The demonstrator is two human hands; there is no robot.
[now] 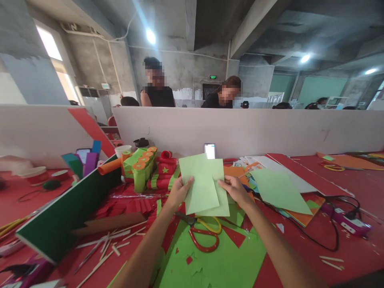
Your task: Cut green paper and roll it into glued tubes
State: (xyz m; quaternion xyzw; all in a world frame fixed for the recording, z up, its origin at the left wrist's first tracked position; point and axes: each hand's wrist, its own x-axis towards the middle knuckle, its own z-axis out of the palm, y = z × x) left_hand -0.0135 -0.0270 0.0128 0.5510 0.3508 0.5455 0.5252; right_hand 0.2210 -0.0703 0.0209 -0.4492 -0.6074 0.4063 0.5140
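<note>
Two light green paper sheets (202, 190) overlap in front of me, held up above the table. My left hand (180, 191) pinches their left side, thumb on the front. On the right edge, my right hand (235, 188) grips the paper between thumb and fingers. Just below the sheets lie scissors (205, 239) with one red and one yellow handle loop, on a bright green sheet (228, 260) with small red scraps. Another light green sheet (279, 188) rests to the right of my right hand.
Green and red paper models (139, 172) stand back left beside a dark green board (72, 204). Wooden sticks (103, 256) lie front left. A phone (210, 151) leans on the white partition (255, 128). A purple power strip (349, 224) with a black cable is right.
</note>
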